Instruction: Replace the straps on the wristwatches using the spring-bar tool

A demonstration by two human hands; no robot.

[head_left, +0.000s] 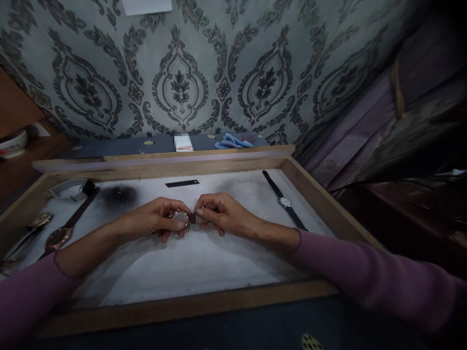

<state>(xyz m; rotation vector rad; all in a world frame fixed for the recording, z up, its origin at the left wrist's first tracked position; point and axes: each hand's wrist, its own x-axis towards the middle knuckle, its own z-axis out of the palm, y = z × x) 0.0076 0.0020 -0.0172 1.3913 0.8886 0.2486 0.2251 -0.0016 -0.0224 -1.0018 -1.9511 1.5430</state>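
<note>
Above the middle of a shallow wooden tray [277,290] I hold a wristwatch [180,218] with a round, rose-gold-coloured case and a dark strap. My left hand [158,218] is closed round the case, its thumb lying across the face. The strap beside the case is pinched between the thumb and fingers of my right hand [216,212]. Fingers hide part of the strap. A flat black strip [182,183] with a small hole at one end lies on the white tray floor beyond my hands.
At the tray's left lie a rose-gold watch [58,238], a white-strapped watch [71,190] and a small gold watch [41,220]. A black-strapped watch [285,201] lies at the right. Behind the rim are a blue cloth [233,141] and a small white packet [183,143].
</note>
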